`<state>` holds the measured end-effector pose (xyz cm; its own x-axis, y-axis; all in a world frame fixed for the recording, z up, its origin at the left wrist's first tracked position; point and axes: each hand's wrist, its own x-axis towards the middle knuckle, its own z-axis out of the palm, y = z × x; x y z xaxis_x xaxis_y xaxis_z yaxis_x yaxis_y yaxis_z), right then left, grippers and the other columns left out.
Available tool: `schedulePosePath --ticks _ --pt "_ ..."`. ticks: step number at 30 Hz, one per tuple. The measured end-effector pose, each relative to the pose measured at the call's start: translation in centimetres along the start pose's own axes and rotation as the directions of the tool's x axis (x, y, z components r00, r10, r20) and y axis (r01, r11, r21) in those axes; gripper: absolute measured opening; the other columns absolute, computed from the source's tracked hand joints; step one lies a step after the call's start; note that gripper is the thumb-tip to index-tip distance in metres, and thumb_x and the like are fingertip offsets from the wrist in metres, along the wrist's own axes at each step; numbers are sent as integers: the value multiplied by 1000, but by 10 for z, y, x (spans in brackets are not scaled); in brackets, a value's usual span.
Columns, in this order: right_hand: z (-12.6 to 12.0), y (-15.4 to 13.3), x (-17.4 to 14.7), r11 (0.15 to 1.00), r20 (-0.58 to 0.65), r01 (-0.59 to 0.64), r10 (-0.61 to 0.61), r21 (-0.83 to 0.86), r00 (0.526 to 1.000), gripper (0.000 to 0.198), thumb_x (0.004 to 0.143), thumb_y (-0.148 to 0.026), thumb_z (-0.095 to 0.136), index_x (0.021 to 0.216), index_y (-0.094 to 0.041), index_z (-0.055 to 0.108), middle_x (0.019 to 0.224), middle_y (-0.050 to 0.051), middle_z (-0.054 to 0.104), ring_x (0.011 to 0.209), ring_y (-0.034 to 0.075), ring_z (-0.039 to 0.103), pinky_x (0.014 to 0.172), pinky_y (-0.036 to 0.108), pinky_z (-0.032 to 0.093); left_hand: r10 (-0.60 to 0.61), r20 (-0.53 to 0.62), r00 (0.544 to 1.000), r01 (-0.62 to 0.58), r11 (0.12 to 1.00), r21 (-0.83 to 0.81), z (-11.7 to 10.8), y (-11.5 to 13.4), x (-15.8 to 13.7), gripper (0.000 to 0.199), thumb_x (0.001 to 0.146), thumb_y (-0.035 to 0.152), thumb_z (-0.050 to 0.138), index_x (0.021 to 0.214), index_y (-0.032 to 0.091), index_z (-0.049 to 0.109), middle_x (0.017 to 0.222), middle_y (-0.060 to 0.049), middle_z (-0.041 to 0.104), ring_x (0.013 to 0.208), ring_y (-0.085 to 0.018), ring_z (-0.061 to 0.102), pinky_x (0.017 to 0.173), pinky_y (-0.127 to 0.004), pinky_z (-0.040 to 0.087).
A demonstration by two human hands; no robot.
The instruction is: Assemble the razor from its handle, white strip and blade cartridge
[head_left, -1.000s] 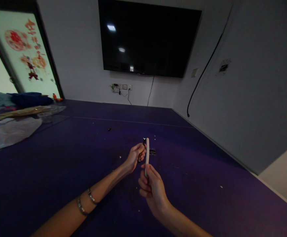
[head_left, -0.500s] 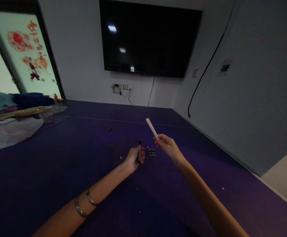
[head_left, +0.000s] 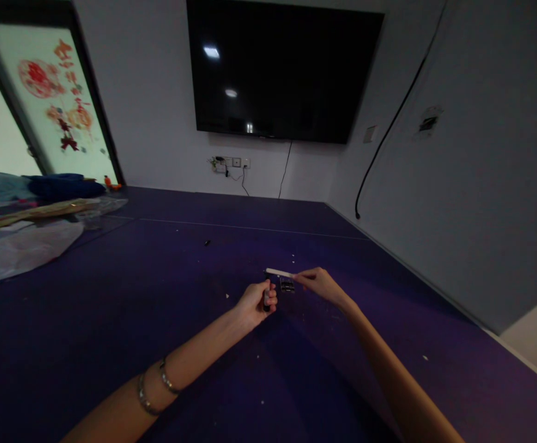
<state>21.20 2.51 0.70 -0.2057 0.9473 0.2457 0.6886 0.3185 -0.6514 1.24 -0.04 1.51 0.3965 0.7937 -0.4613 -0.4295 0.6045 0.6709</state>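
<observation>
The fingers of your right hand [head_left: 319, 284] pinch a slim, whitish, nearly level stick [head_left: 280, 273], its free tip by the top of the dark tool [head_left: 266, 300] your left hand [head_left: 255, 299] clasps, well inside the purple surface's [head_left: 180, 264] right edge.

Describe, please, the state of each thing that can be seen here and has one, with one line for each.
Dark-handled tool: upright, left grip closed around it
Pale stick: nearly level, pinched by right grip, left end at the tool's top; contact unclear
Small dark item: lying on purple surface
Television: screen dark, with reflections
Black cable: hanging, lower end free
Whitish sheet: spread out, wrinkled
</observation>
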Motion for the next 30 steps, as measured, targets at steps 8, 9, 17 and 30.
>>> schedulePosePath --ticks 8,9,17,30 --pt "2 0 0 997 -74 -2 -3 -73 997 42 77 -50 46 77 -18 73 55 0 63 56 14 54 53 22 35 -13 -3 1000 13 1000 -9 -2 -3 2 25 92 21 30 71 14 41 45 8 33 30 -1 27 35 -15 15" --pt "2 0 0 997 -66 0 -5 -79 998 42 77 -50 46 77 -18 73 56 0 63 56 14 55 54 22 35 -15 -3 1000 15 1000 -8 -2 -4 2 26 93 21 29 71 14 41 45 8 33 30 -1 26 35 -16 15" --pt "2 -7 -2 991 -83 12 -24 -134 996 37 78 -48 47 79 -23 73 65 0 68 64 17 60 64 25 39 -18 -8 1000 19 1000 23 -2 -6 3 27 92 22 30 70 14 42 45 8 33 31 -1 26 36 -16 16" --pt "3 -8 -1 984 -112 40 -59 -171 992 32 78 -47 49 78 -26 73 78 1 72 71 20 64 67 28 40 -24 -31 999 26 999 47 1 -8 0 25 92 21 31 69 14 42 45 7 34 31 -1 26 36 -16 17"
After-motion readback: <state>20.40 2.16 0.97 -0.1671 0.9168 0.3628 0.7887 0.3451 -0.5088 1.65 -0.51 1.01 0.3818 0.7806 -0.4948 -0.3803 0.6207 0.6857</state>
